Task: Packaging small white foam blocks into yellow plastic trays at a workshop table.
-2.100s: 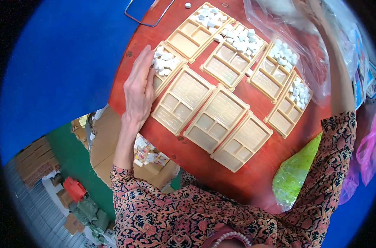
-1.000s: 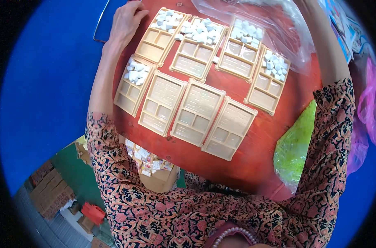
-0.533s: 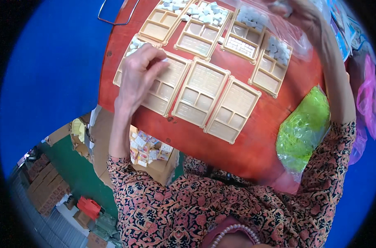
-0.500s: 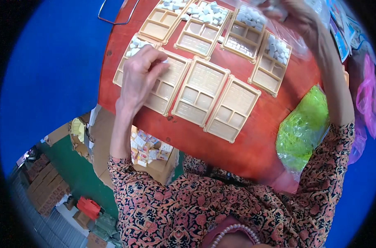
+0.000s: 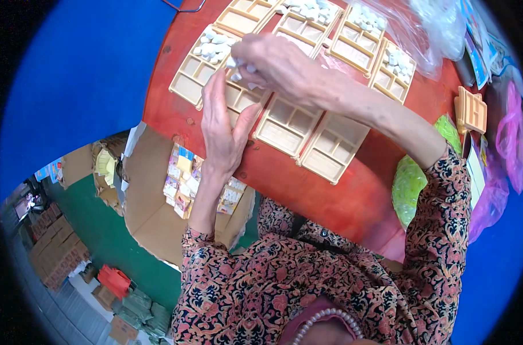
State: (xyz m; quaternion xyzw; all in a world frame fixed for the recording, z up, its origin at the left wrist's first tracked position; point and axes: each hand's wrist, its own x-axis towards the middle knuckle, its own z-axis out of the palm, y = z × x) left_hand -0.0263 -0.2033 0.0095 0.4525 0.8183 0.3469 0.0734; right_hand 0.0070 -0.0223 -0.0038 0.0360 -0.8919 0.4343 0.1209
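- The right hand [image 5: 279,63] is closed around a few white pieces [image 5: 237,63] above the near-left tray [image 5: 238,98]; whether the lowest pieces showing between the two hands are gripped or loose cannot be told.
- The left hand [image 5: 224,135] stands wide, thumb well apart from its fingers, over that tray's near part; nothing shows in its grasp.
- White pieces already lie in the upper compartments of the leftmost tray [image 5: 186,86], the far middle tray [image 5: 299,29], the next tray along [image 5: 353,49] and the rightmost tray [image 5: 385,80].
- The smaller compartments in view on these trays show no white pieces, so the work looks only partway along.
- The middle near tray [image 5: 287,123] and the right near tray [image 5: 333,146] show no pieces in their visible parts; the right arm covers their upper ends.
- The far-left tray [image 5: 241,20] is cut off at the top edge, so its upper compartment cannot be judged.
- Clear plastic [image 5: 440,29] spreads beside the far trays on the red table [image 5: 336,198] and could get in the way.
- A green bag [image 5: 408,190] lies partly behind the right sleeve, with stacked trays [image 5: 471,109] near it.
- A cardboard box [image 5: 152,195] of small packets stands below the table's left side.
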